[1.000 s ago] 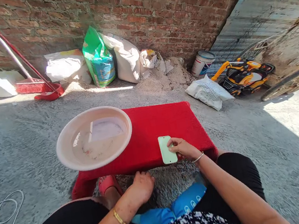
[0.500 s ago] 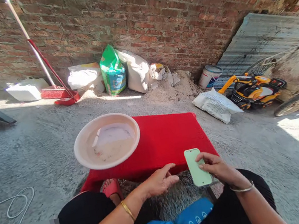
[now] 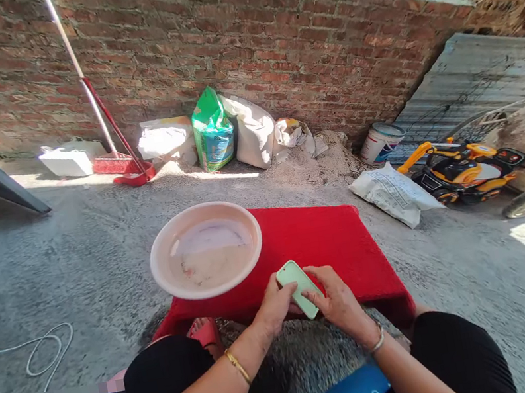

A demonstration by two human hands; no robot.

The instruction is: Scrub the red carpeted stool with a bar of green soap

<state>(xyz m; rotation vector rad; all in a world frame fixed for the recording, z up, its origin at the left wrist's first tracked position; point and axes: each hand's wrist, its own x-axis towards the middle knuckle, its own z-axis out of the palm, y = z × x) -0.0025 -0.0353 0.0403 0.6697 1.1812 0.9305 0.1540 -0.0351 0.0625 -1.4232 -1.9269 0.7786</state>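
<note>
A pale green phone-sized case (image 3: 300,289), flat with rounded corners, is held between both hands above the near edge of a red cloth-covered table (image 3: 314,235). My left hand (image 3: 275,305) grips its left side, thumb lying on the upper face. From the right, my right hand (image 3: 334,298) closes on the other side, its thumb also on the face. The fingers underneath are mostly hidden. On the table's left part stands a wide pale pink basin (image 3: 161,274) of water, with small dark and reddish bits in it. Neither hand touches the basin.
Beyond the table are a white bag (image 3: 393,195), a yellow-black toy excavator (image 3: 474,168) and a bucket (image 3: 381,142). Sacks (image 3: 252,134), a sand heap (image 3: 331,158) and a red broom (image 3: 113,162) line the brick wall (image 3: 142,49). A cable (image 3: 50,353) lies at left.
My right hand has brought the green case leftward and tilted it. My left hand, empty and pointing before, has taken hold of its left side. The view has shifted slightly.
</note>
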